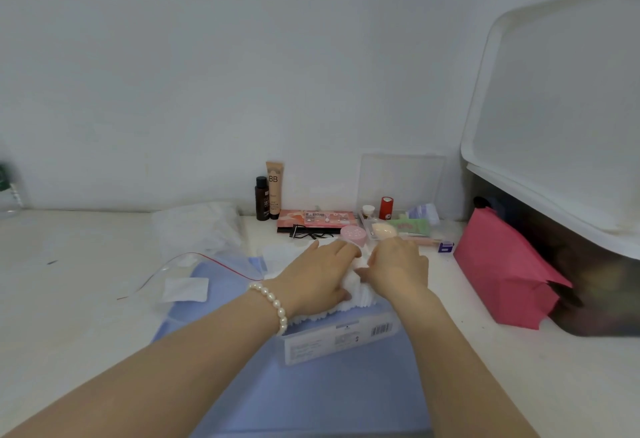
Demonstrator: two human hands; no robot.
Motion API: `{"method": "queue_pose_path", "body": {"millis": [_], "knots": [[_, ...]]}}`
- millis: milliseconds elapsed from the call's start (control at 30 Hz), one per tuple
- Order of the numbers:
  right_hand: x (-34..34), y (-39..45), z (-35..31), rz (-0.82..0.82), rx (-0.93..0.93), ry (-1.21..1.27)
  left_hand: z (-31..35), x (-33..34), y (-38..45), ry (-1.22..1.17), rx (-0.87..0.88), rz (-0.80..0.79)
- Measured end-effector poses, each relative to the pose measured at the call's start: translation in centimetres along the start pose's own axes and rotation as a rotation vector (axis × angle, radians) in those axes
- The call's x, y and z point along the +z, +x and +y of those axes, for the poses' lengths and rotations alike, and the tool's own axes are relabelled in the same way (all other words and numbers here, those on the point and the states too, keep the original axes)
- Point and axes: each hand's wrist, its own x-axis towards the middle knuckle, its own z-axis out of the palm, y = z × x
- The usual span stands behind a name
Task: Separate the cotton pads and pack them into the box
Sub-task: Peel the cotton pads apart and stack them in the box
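Cotton pads (349, 299) are seen stacked on edge as a white ridged row in a clear box (332, 340), just below frame centre. A barcode and a pale label are carried on the box's near wall; the print is too small to be read. The box is set on a blue mat (311, 396).

The left hand (317, 276) is laid over the left part of the row, fingers bent down onto the pads; a pearl bracelet (272, 306) is worn at that wrist. The right hand (396, 266) is pressed against the right part of the row, fingers curled round the pads. Both hands are close together, nearly touching. The pads beneath the palms are hidden.

One loose pad (185, 288) is lying left of centre, inside or upon a clear zip bag (207, 264) with a red strip; which cannot be told.

At the back, against the wall, a beige tube (274, 188) marked "BB" is stood beside a dark bottle (262, 198) whose label is unreadable. A pink palette (317, 219), a red cylinder (386, 207) and a pink round jar (353, 234) are noted nearby. A red paper bag (502, 271) is placed at right, under a white lid (554, 108) cut off by the frame edge.
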Motion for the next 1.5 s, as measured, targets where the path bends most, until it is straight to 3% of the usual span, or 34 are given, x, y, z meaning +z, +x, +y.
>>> {"method": "queue_pose_path", "body": {"millis": [100, 233, 367, 567, 667, 767, 867, 933, 1000, 1067, 1167, 1300, 1433, 1500], "knots": [[-0.9, 0.1, 0.4, -0.133, -0.012, 0.292, 0.2, 0.4, 0.0, 0.060, -0.068, -0.045], [-2.3, 0.6, 1.7, -0.100, 0.072, 0.499, 0.6, 0.9, 0.7, 0.070, -0.176, -0.002], [-2.5, 0.4, 2.1, -0.210, 0.192, 0.468, 1.4, 1.4, 1.9, 0.100, -0.222, 0.032], [-2.0, 0.6, 1.3, -0.257, 0.099, 0.291, 2.0, 1.8, 2.6, 0.303, -0.204, 0.009], [-1.8, 1.0, 1.4, -0.277, 0.104, 0.232, 2.0, 2.0, 2.6, 0.288, -0.209, 0.000], [-1.8, 0.9, 1.4, -0.210, 0.122, 0.178, 2.0, 0.7, 1.5, 0.204, -0.204, 0.034], [-2.8, 0.5, 1.2, -0.052, 0.088, 0.151, 1.5, -2.4, -1.5, 0.140, -0.132, 0.178], [-3.7, -0.3, 0.2, 0.065, -0.036, 0.270, 0.4, -4.6, -5.0, 0.185, -0.038, 0.355], [-4.7, -2.3, -1.9, 0.052, -0.206, 0.612, -2.0, -5.5, -8.8, 0.281, 0.007, 0.476], [-5.4, -5.2, -4.8, -0.064, -0.366, 0.872, -4.6, -6.1, -12.5, 0.354, -0.060, 0.411], [-3.4, -8.8, -8.7, -0.209, -0.572, 0.735, -8.1, -6.6, -16.4, 0.492, -0.190, 0.224], [2.9, -9.9, -14.0, -0.274, -0.748, 0.332, -11.4, -6.0, -18.4, 0.364, -0.395, 0.054], [7.0, -8.0, -18.3, -0.230, -0.695, 0.213, -12.1, -5.5, -18.0, 0.086, -0.396, 0.312], [8.4, -7.1, -19.7, -0.217, -0.655, 0.111, -12.0, -5.5, -17.5, 0.070, -0.424, 0.350]]}}
